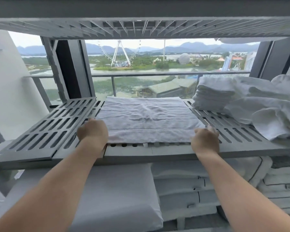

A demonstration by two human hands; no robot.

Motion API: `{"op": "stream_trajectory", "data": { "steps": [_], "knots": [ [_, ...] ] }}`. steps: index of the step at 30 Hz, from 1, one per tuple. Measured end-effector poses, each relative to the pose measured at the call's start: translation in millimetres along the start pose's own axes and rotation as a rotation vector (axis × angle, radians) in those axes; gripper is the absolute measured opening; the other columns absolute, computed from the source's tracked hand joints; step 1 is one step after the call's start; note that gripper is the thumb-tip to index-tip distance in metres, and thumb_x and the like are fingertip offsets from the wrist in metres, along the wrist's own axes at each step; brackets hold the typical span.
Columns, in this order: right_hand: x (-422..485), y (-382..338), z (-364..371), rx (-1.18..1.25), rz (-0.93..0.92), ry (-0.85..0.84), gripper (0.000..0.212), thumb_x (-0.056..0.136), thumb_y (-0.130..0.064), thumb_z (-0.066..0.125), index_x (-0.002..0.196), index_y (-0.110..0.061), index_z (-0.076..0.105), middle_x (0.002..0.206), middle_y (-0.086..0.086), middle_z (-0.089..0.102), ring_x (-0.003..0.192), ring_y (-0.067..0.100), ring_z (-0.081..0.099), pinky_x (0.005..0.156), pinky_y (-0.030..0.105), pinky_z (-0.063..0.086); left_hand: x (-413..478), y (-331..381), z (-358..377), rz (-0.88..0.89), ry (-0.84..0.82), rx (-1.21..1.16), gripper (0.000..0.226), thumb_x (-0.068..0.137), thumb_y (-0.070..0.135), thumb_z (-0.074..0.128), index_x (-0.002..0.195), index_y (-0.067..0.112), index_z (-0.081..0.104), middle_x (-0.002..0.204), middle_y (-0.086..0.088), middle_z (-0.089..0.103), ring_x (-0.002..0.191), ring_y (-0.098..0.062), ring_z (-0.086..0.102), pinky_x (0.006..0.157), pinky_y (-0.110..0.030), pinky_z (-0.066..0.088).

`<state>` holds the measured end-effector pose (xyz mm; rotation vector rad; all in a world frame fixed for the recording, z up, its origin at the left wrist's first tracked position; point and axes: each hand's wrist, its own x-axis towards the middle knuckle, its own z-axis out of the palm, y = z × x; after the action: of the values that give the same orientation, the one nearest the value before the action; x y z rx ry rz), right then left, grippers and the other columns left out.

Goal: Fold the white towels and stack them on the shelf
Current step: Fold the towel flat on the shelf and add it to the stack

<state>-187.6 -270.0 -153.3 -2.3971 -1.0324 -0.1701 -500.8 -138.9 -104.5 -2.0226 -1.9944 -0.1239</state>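
Both bare arms reach forward, roughly parallel and nearly straight, wrists level. The left hand point(92, 131) lies knuckles-up, its fingers curled round the near corner of the towel point(146, 118) just to its right. The right hand point(205, 138) mirrors it (fingertips tucked out of sight), pinching the corner just to its left, well apart from the other hand.

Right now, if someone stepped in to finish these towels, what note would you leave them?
Left hand grips the flat towel by its near left corner; right hand grips the near right corner.
The towel lies spread on the slatted shelf.
Done: a folded stack sits at the right.
Left: fold this towel, then the loose heap beside the stack, and stack them all.
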Motion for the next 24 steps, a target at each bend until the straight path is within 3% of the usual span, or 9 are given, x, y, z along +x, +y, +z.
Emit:
{"op": "stream_trajectory", "data": {
  "steps": [2,4,6,8,11,14,16,20,24],
  "knots": [
    [-2,-5,-2,-0.103,-0.045,0.044,0.035,0.09,-0.007,0.054,0.117,-0.02,0.071,0.161,0.02,0.025,0.149,0.041,0.016,0.122,0.053,0.015,4,9,-10,0.0,-0.036,0.078,0.04,0.091,0.009,0.044,0.126,0.012,0.063,0.135,-0.014,0.053,0.083,-0.023,0.058,0.05,-0.031,0.035],
    [0,-15,0,-0.195,-0.148,0.1,0.032,0.088,-0.01,0.058,0.11,-0.026,0.074,0.158,0.018,0.032,0.149,0.041,0.018,0.122,0.056,0.011,9,21,-16,0.018,-0.037,0.107,0.044,0.092,0.012,0.045,0.134,0.01,0.057,0.144,-0.017,0.047,0.096,-0.026,0.064,0.051,-0.031,0.039],
    [6,-30,3,-0.229,-0.209,0.112,0.027,0.087,-0.015,0.058,0.104,-0.026,0.076,0.145,0.015,0.05,0.141,0.038,0.033,0.12,0.055,0.017,12,38,-18,0.058,0.01,0.066,0.042,0.092,0.013,0.046,0.131,0.01,0.059,0.139,-0.017,0.051,0.09,-0.027,0.063,0.06,-0.033,0.047],
    [17,-49,10,-0.203,-0.268,0.068,0.029,0.089,-0.022,0.052,0.104,-0.024,0.077,0.124,0.01,0.064,0.123,0.033,0.049,0.113,0.048,0.03,17,57,-17,0.13,0.08,-0.02,0.036,0.09,0.011,0.046,0.121,0.008,0.064,0.137,-0.015,0.053,0.073,-0.025,0.055,0.053,-0.033,0.04],
    [42,-79,27,-0.045,-0.43,-0.059,0.03,0.093,-0.024,0.048,0.108,-0.024,0.075,0.116,0.006,0.067,0.113,0.029,0.055,0.102,0.038,0.04,36,89,-8,0.26,0.134,-0.129,0.034,0.091,0.014,0.046,0.118,0.01,0.065,0.141,-0.016,0.05,0.069,-0.027,0.054,0.054,-0.031,0.04],
    [75,-106,50,0.085,-0.546,-0.258,0.035,0.096,-0.023,0.049,0.126,-0.027,0.066,0.136,0.003,0.059,0.13,0.025,0.047,0.111,0.039,0.037,71,120,6,0.384,0.13,-0.245,0.035,0.095,0.026,0.045,0.124,0.015,0.062,0.133,-0.012,0.051,0.098,-0.032,0.062,0.073,-0.038,0.05],
    [102,-120,67,0.085,-0.567,-0.346,0.041,0.098,-0.022,0.045,0.137,-0.027,0.057,0.147,0.001,0.051,0.137,0.023,0.042,0.115,0.04,0.034,97,138,17,0.447,0.075,-0.278,0.04,0.099,0.034,0.041,0.132,0.019,0.057,0.136,-0.01,0.051,0.121,-0.031,0.053,0.09,-0.044,0.049],
    [149,-148,99,0.048,-0.617,-0.353,0.046,0.102,-0.03,0.042,0.147,-0.022,0.046,0.154,0.005,0.044,0.141,0.025,0.038,0.117,0.038,0.03,149,159,33,0.453,-0.094,-0.263,0.051,0.102,0.049,0.031,0.143,0.023,0.049,0.15,-0.007,0.046,0.139,-0.028,0.04,0.111,-0.046,0.035],
    [175,-154,129,-0.057,-0.611,-0.412,0.059,0.102,-0.052,0.033,0.156,-0.027,0.03,0.166,0.007,0.021,0.153,0.024,0.015,0.124,0.043,0.013,171,157,62,0.366,-0.247,-0.276,0.068,0.097,0.067,0.023,0.158,0.037,0.023,0.169,0.001,0.011,0.155,-0.021,0.007,0.124,-0.052,-0.001]
  ]
}}
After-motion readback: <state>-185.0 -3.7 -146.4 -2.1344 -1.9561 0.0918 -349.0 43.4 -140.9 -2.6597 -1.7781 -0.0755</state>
